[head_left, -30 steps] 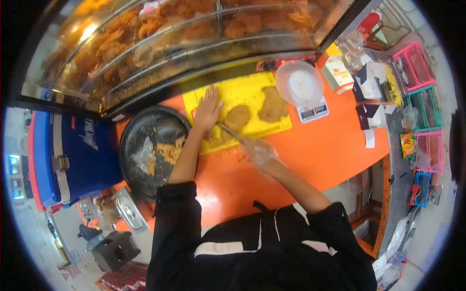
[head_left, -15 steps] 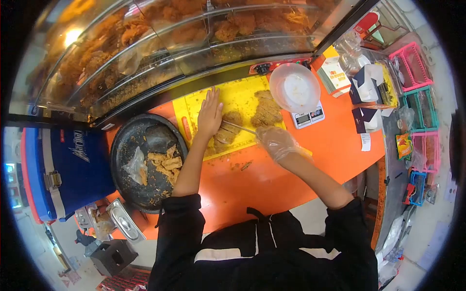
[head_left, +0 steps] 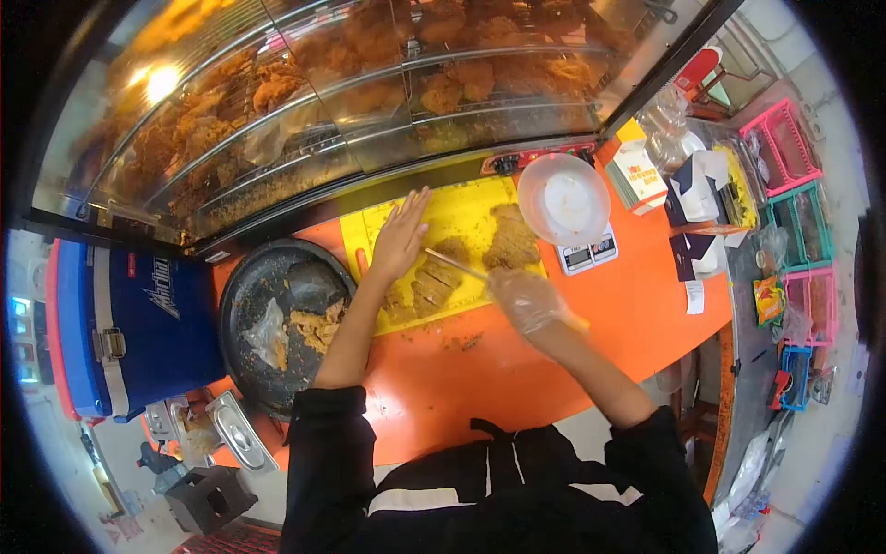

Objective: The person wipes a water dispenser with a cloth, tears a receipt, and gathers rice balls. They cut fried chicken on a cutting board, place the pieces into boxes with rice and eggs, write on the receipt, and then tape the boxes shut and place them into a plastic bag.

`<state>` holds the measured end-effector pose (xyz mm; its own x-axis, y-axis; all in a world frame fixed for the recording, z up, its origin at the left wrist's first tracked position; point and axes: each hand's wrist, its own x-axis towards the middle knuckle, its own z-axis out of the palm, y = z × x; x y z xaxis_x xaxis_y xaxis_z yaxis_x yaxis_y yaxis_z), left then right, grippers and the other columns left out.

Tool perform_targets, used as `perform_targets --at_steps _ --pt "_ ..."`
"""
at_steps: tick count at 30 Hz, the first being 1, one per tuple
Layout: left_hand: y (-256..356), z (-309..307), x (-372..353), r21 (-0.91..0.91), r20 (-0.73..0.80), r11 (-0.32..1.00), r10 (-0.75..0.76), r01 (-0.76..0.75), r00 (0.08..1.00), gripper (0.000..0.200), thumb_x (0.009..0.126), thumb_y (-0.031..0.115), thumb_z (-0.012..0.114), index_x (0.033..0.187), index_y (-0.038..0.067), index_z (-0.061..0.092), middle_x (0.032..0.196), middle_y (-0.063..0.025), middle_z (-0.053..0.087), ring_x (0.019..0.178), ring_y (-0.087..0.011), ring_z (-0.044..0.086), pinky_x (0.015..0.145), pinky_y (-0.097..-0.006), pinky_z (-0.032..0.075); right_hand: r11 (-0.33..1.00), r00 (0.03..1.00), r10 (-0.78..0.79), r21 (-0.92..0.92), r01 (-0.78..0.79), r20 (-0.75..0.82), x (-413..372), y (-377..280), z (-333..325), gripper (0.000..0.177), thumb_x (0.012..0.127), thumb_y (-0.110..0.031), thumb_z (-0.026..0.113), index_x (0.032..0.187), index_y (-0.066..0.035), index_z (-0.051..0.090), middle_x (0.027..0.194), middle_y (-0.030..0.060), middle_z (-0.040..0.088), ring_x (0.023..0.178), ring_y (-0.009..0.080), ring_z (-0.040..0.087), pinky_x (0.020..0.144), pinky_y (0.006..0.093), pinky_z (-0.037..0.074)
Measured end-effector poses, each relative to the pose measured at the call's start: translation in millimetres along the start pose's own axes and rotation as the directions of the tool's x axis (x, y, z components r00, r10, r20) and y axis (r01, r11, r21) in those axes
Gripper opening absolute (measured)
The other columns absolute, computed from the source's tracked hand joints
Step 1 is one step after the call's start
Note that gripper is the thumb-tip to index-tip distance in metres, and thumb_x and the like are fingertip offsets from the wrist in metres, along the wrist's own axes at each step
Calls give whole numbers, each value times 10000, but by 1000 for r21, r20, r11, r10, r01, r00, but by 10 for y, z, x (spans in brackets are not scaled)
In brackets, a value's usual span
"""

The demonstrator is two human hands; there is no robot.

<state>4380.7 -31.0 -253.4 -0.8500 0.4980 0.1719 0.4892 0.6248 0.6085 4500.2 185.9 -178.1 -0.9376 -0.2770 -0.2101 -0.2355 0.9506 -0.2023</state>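
My left hand (head_left: pixel 401 240) lies flat on the left part of the yellow cutting board (head_left: pixel 371 224), its fingers stretched toward the display case. In a clear plastic glove, my right hand (head_left: pixel 524 301) is closed around the handle of a knife (head_left: pixel 458 265). The blade points left, across the top of a sliced piece of breaded fried chicken (head_left: pixel 432 284). A second piece of fried chicken (head_left: pixel 509 242), with cut lines across it, rests to the right on the board. Crumbs are scattered over the board and the orange table (head_left: pixel 461 397).
A black round tray (head_left: pixel 242 343) with chicken scraps and a plastic bag stands left. At the right, a clear bowl (head_left: pixel 528 208) sits on a kitchen scale (head_left: pixel 589 255) near paper boxes (head_left: pixel 639 178). The glass display case (head_left: pixel 369 102) borders the back; a blue cooler (head_left: pixel 152 323) stands far left.
The knife has tilted slightly and sits over the sliced chicken. My left hand stays flat on the board. The whole view has shifted a little.
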Motion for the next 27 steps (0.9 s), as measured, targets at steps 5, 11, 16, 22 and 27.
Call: perform_targets --at_steps 5,11,16,22,27 --pt "95 227 91 -15 -35 1000 -22 22 999 489 957 338 264 1377 88 281 1429 -89 288 1325 -279 246 1071 -426 219 997 997 50 -63 -46 61 116 287 -35 251 884 -306 458 866 -68 538 796 133 609 766 283 612 633 398 487" --pt "73 367 52 -17 -9 996 -89 88 996 472 959 338 254 1345 80 341 1415 -93 314 1321 -281 250 1071 -418 224 989 999 -38 145 39 -8 103 455 206 266 880 -307 467 867 -53 545 831 146 609 809 324 593 673 440 465" --pt "-82 370 109 -10 66 1000 -29 30 997 465 958 335 265 1336 79 355 1402 -98 336 1318 -275 258 1072 -408 222 988 991 43 142 -61 128 172 295 381 265 880 -305 466 884 -52 544 865 163 610 824 340 588 678 455 458" --pt "-299 342 170 151 132 972 160 -180 978 462 946 340 313 1324 82 371 1388 -97 359 1309 -272 276 1075 -418 207 928 939 289 186 -322 184 221 32 666 295 904 -259 357 954 -53 562 931 172 618 879 341 604 723 463 478" --pt "-88 285 234 219 195 960 133 -175 972 487 929 317 372 1346 68 328 1404 -106 328 1317 -276 258 1065 -460 209 909 933 339 215 -358 121 103 -35 812 289 905 -290 395 960 -36 521 898 189 622 858 352 605 710 481 478"
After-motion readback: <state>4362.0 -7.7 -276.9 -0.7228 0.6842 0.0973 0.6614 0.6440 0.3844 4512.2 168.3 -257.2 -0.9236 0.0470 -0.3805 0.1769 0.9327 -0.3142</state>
